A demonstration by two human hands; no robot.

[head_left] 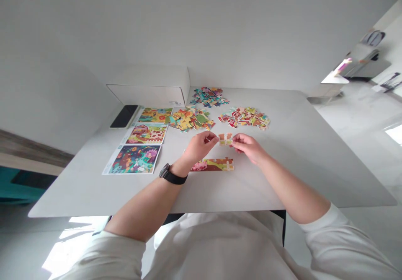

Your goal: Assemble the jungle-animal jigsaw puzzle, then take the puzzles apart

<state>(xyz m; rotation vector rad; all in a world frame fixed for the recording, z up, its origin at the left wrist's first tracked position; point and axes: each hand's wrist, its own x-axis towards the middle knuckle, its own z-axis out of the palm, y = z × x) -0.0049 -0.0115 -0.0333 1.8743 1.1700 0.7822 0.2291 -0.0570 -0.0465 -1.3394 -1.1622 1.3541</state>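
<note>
My left hand (202,145), with a black watch on its wrist, pinches a small jigsaw puzzle piece (222,139) by its left side. Close on the right, my right hand (248,146) pinches another jigsaw puzzle piece (229,138). The two pieces are side by side, brown above and yellowish below; whether they interlock I cannot tell. Nearer to me lies a joined strip of puzzle (213,165) with a pink pig and a brown shape, its left end hidden behind my left wrist. Just beyond my hands is a heap of red and green puzzle pieces (246,117).
Two more heaps, yellow-green pieces (191,120) and teal-purple pieces (210,97), lie farther back. Three printed pictures, a lion scene (155,115), a farm scene (147,134) and a dark scene (136,159), are at left. A phone (124,116) and a white box (147,94) stand behind them.
</note>
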